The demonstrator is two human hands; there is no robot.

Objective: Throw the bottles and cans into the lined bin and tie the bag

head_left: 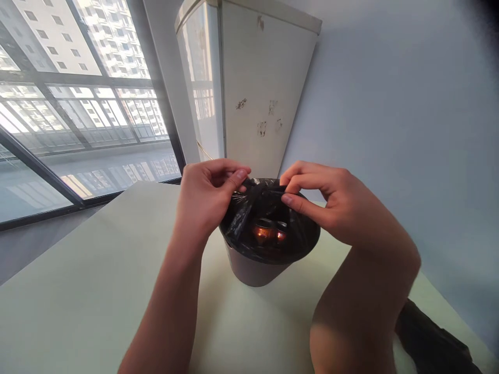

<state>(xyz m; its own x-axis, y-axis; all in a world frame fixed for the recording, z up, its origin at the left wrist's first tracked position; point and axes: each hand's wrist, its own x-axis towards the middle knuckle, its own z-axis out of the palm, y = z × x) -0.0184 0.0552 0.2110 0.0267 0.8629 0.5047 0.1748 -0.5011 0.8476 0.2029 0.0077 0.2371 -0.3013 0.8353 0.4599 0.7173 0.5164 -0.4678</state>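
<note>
A dark trash can stands upright on the pale tabletop, lined with a black plastic trash bag. My left hand is closed at the far left of the rim, thumb and fingers pinching the bag's gathered plastic. On the far right side, my right hand pinches another part of the same bag between thumb and fingers. A twisted strip of the plastic runs between the two hands. Inside the can lie shiny orange-brown objects with dark tops; their kind I cannot make out.
The pale table spreads around the can. Behind it stands a white refrigerator with worn marks on its side. A black bundle lies at the lower right, partly behind my right arm. Windows are at left, a wall at right.
</note>
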